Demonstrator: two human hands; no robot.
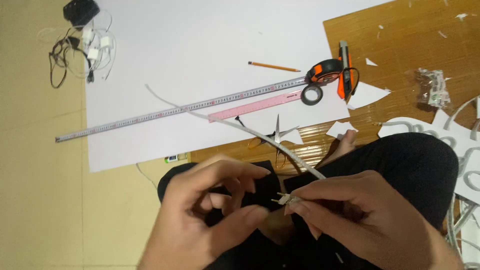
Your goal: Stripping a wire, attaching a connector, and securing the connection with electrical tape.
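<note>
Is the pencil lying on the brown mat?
No, the pencil lies on the white sheet, left of the brown mat.

This looks like a room in a home used as a makeshift craft spot, with the work done on the floor. A large white sheet lies on pale floor tiles, next to a brown mat strewn with paper scraps. Hand tools lie about: a tape measure, a pink ruler, scissors, a pencil, a tape roll. Tangled cables sit far left.
</note>
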